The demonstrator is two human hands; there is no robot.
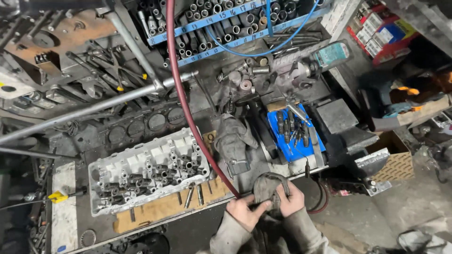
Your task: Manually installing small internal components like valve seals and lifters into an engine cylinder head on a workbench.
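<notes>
Left hand: the left hand (243, 210), low in the frame just right of centre, has its fingers closed on the left edge of a dirty grey rag (267, 186).
Right hand: the right hand (293, 198), just right of the left hand, grips the same rag from the right side, fingers curled over the cloth.
Rag: bunched between both hands at the near edge of the table (66, 207), lower middle of the frame; whether anything is wrapped inside it cannot be told.
Red hose: a dark red hose (181, 94) runs down from the top centre of the frame and curves to the rag, ending just beside the left hand.
Cylinder head: a light metal cylinder head (148, 171) with valve springs lies on a strip of cardboard (160, 209), left of the hands and near them.
Loose valves: several valves (189, 196) lie on the cardboard between the cylinder head and the left hand.
Glove: a worn grey glove (233, 141) lies on the table above the hands.
Blue tray: a blue tray (294, 134) with dark small parts sits above and to the right of the hands.
Socket racks: blue racks of sockets (212, 23) fill the top centre.
Cardboard box: a cardboard box (398, 160) stands at the right, well apart from the hands.
</notes>
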